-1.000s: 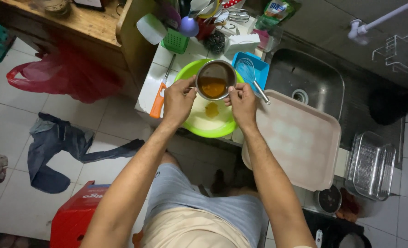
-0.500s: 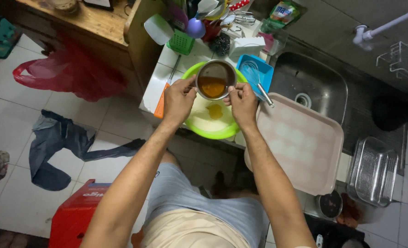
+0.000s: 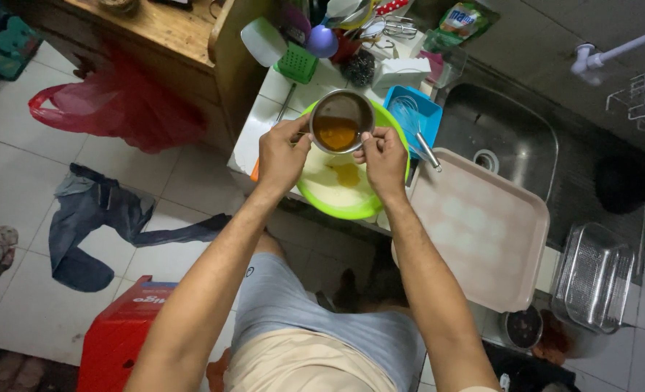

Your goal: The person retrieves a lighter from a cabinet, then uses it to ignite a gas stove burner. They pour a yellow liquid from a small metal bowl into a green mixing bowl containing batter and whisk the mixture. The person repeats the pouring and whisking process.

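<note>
My left hand [image 3: 282,154] and my right hand [image 3: 383,160] together hold a small metal bowl [image 3: 341,120] with amber liquid in it. The bowl is held tilted above a green bowl [image 3: 337,194] on the counter. The green bowl holds white flour with a patch of yellow liquid in its middle. My left fingers grip the metal bowl's left rim and my right fingers its right rim.
A pale pink tray [image 3: 482,229] lies right of the green bowl, beside a steel sink [image 3: 500,138]. A blue container [image 3: 413,112] holds a whisk [image 3: 418,134]. Dish clutter crowds the counter's back. On the floor lie a red stool [image 3: 123,334], a red bag [image 3: 112,101] and jeans [image 3: 97,225].
The metal bowl stays over the green bowl in both hands, tipped a little more, and the yellow patch on the flour has spread slightly.
</note>
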